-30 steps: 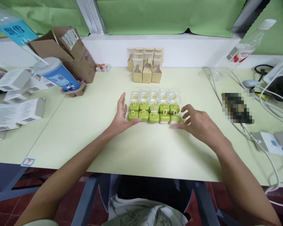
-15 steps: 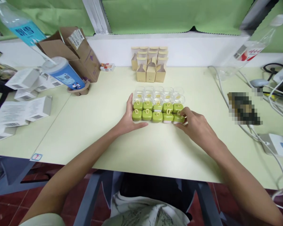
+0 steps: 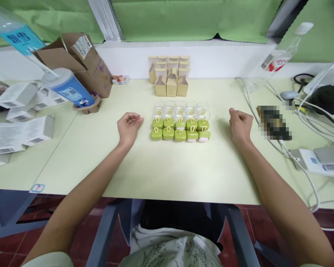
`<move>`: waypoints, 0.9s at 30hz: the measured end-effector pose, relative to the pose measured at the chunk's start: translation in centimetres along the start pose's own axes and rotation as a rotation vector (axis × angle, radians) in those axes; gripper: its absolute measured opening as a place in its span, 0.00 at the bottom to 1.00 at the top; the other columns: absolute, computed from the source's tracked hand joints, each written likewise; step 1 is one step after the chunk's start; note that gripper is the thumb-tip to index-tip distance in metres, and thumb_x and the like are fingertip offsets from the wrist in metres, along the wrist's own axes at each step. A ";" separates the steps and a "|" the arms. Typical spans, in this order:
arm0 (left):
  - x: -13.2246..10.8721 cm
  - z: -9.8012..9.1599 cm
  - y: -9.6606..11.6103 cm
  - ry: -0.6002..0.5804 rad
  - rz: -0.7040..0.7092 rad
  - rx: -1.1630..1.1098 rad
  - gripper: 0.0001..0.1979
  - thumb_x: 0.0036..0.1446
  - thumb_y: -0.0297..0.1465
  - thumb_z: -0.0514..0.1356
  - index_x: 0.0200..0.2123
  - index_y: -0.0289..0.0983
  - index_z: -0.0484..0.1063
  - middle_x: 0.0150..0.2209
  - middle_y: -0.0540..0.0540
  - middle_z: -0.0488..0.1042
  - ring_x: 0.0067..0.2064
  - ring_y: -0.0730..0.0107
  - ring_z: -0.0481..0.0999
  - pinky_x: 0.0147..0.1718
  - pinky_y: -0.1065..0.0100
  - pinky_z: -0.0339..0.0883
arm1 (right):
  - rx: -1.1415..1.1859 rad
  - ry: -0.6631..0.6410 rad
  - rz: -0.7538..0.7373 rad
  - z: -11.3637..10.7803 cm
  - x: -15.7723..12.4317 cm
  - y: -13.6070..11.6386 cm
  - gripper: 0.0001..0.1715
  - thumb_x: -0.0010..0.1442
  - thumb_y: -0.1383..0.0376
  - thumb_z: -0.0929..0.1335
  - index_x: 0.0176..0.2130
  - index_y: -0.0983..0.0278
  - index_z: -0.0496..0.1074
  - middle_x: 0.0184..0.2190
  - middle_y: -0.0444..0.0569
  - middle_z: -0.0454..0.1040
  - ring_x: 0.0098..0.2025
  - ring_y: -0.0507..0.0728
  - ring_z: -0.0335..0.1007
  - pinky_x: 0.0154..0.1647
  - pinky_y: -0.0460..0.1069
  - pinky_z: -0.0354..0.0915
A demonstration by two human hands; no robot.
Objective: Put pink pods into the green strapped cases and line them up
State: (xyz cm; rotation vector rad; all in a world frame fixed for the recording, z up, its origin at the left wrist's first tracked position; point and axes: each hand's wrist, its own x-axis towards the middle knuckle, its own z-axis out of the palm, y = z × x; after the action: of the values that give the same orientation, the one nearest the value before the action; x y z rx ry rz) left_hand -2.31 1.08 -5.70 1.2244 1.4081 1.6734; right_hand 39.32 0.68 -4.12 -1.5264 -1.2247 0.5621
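head view. green cases (image 3: 180,130): ten small lidded cases with yellow loop handles, set in two rows of five at the middle of the tabletop (image 3: 167,174), cases touching one another. directly behind them, toward the far edge, clear cases (image 3: 180,109) in two rows, close against the green rows.

left hand (image 3: 128,127): resting on the tabletop just to the left of the green cases, apart from them, fingers curled loosely inward, holding nothing. right hand (image 3: 240,124): resting on the tabletop to the right of the green cases, farther off than the left, closed in a loose fist, holding nothing. the green cases lie between the two hands, untouched.

tan cartons (image 3: 169,76): small folded paper boxes grouped at the far edge, behind the clear cases. brown cardboard box (image 3: 80,61): open, toward the far left corner, with a white printed label, text too small to read. blue can (image 3: 68,89): tilted on a brown stand beside that box, barcode label, wording not legible. white boxes (image 3: 19,122): several along the left edge, barcodes visible, print unreadable. two clear bottles: one at the upper left (image 3: 12,31) with a blue label bearing characters not clearly legible, one at the far right (image 3: 278,59) with a red and white label. white cables (image 3: 303,148) run along the right edge.
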 end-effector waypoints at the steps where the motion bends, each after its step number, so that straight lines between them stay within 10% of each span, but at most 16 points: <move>1: -0.1 0.2 0.4 -0.016 -0.037 -0.044 0.09 0.51 0.23 0.75 0.32 0.36 0.79 0.31 0.51 0.79 0.31 0.77 0.75 0.33 0.76 0.70 | -0.023 0.062 -0.024 0.3 0.1 0.6 0.33 0.65 0.45 0.68 0.23 0.56 0.48 0.19 0.38 0.45 0.24 0.51 0.42 0.26 0.51 0.44; 10: -0.3 -0.8 4.1 -0.227 -0.624 -0.722 0.33 0.76 0.44 0.56 0.21 0.41 0.46 0.15 0.56 0.47 0.15 0.77 0.51 0.15 0.69 0.46 | -0.084 0.134 -0.057 0.6 -0.5 0.3 0.24 0.56 0.63 0.67 0.19 0.57 0.49 0.20 0.37 0.44 0.26 0.50 0.40 0.29 0.52 0.42; 27: -0.9 -0.5 4.4 -0.302 -0.646 -0.727 0.33 0.78 0.48 0.49 0.20 0.40 0.52 0.18 0.54 0.48 0.17 0.77 0.53 0.17 0.70 0.50 | -0.146 0.026 -0.043 0.5 -0.6 0.2 0.28 0.61 0.60 0.69 0.19 0.57 0.50 0.19 0.39 0.48 0.23 0.52 0.46 0.26 0.53 0.47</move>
State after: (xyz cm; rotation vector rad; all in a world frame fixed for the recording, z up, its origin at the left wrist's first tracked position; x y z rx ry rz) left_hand -2.02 -1.01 -1.68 0.4955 0.7639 1.2792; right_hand 38.74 0.38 -4.57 -1.6199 -1.2988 0.4317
